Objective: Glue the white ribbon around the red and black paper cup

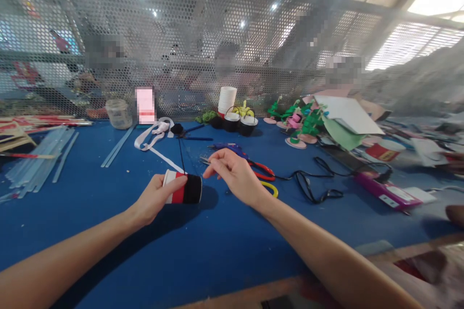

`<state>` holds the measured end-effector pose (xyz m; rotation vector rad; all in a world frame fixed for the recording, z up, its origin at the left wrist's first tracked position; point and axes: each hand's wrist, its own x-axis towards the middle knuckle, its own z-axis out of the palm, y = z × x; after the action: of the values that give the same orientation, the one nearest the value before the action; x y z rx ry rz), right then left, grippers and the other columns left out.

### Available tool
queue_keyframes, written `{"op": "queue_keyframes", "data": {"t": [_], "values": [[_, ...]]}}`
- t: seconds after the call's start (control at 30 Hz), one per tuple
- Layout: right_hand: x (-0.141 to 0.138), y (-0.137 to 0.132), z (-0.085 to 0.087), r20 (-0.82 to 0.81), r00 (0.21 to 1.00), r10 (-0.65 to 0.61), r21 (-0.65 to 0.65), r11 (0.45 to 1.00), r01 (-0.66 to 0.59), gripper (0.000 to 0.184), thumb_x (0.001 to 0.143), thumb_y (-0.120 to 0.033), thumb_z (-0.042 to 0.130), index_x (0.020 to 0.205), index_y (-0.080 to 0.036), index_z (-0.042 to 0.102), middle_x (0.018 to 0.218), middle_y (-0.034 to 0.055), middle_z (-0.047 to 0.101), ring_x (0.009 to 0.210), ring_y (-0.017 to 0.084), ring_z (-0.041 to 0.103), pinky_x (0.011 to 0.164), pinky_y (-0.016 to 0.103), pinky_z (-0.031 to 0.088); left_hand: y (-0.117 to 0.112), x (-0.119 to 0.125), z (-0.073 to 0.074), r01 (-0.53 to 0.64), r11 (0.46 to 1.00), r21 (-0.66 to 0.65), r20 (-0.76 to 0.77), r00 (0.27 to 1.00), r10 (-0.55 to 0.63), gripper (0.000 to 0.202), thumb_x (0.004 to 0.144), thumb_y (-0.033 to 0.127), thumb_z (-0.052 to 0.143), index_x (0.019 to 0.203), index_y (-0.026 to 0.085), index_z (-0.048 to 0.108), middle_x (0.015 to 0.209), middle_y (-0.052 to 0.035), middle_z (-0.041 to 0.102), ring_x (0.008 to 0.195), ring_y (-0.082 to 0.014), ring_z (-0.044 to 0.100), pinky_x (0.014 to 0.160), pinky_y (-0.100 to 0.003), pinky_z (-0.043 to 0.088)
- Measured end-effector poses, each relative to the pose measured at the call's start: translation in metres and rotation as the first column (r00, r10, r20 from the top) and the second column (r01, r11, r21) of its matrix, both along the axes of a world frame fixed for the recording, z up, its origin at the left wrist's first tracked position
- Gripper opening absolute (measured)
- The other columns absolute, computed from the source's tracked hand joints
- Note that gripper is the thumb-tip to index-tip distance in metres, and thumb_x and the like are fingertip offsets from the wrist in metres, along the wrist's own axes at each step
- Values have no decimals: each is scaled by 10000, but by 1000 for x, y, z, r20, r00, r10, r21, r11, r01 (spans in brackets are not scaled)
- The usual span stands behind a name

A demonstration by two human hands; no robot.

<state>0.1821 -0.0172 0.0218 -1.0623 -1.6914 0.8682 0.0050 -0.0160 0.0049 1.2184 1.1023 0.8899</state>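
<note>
My left hand (154, 198) is closed around a paper cup (192, 189) tipped on its side above the table. The cup is white at one end, red in the middle and wound in black at the other. From the cup a black yarn strand runs up toward a small black yarn ball (177, 129). My right hand (234, 174) hovers just right of the cup, apart from it, with thumb and fingers drawn together; whatever they may pinch is too small to see. Behind that hand lie red-handled scissors (264, 171) and a yellow handle (271, 188).
White ribbon (145, 141), blue glue sticks (39, 159) and a jar (119, 114) are to the left. Finished black cups (248, 125), stacked white cups (227, 99) and green yarn plants (308, 120) stand at the back. A cord trails to a purple power strip (386, 192) on the right.
</note>
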Motion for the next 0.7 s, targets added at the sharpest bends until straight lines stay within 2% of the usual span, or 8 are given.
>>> {"op": "queue_keyframes", "data": {"t": [0.1,0.27,0.33,0.4,0.47,0.53,0.6,0.7], "values": [[1,1,0,34,999,-11,42,999,10,83,754,-207,452,812,-155,480,802,45,612,710,104,541,628,238,417,1,0,-3,-10,1000,25,-80,997,12,297,606,389,590,507,117,520,406,50,459,375,-51,363,391,-179,238],[4,3,0,14,1000,23,-107,994,-21,185,751,-322,452,681,-153,475,532,-14,547,442,73,470,452,206,396,2,0,-4,-25,997,76,-167,985,38,286,588,379,590,497,124,496,402,59,423,386,-57,338,406,-192,226],[9,7,1,34,999,11,-102,995,-7,218,782,-340,392,699,-154,470,494,-19,543,418,74,468,438,201,391,2,1,-4,-36,996,79,-182,982,49,286,582,369,587,478,127,477,399,62,405,384,-53,320,404,-191,213],[17,15,3,135,988,-71,-35,996,76,237,797,-337,360,722,-151,487,549,5,581,479,83,507,486,203,404,2,1,-4,-32,996,80,-186,981,47,280,578,355,584,468,127,464,397,63,391,384,-50,308,402,-189,205],[28,25,6,339,918,-205,45,978,202,229,789,-334,375,757,-154,514,674,29,620,599,97,546,575,207,410,1,1,-4,-31,996,88,-189,981,47,275,578,344,576,458,129,453,394,64,378,385,-48,298,399,-186,197],[40,38,7,575,758,-308,91,945,315,224,772,-334,400,812,-163,539,799,44,629,721,122,558,646,217,397,1,2,-3,-32,994,102,-194,980,51,278,584,346,562,451,130,446,391,63,371,385,-47,290,394,-186,191],[52,50,6,682,652,-331,87,922,377,228,753,-312,424,821,-141,559,841,88,624,768,169,560,651,244,387,0,1,-2,-33,993,112,-199,978,55,290,592,359,548,448,133,439,389,62,365,384,-48,288,391,-186,190],[66,63,-2,763,584,-277,24,915,403,161,690,-241,494,711,-114,591,762,134,628,721,217,574,588,260,377,-1,1,-1,-22,993,119,-208,977,46,300,605,376,527,453,134,436,392,61,359,388,-51,291,394,-188,197]]}}
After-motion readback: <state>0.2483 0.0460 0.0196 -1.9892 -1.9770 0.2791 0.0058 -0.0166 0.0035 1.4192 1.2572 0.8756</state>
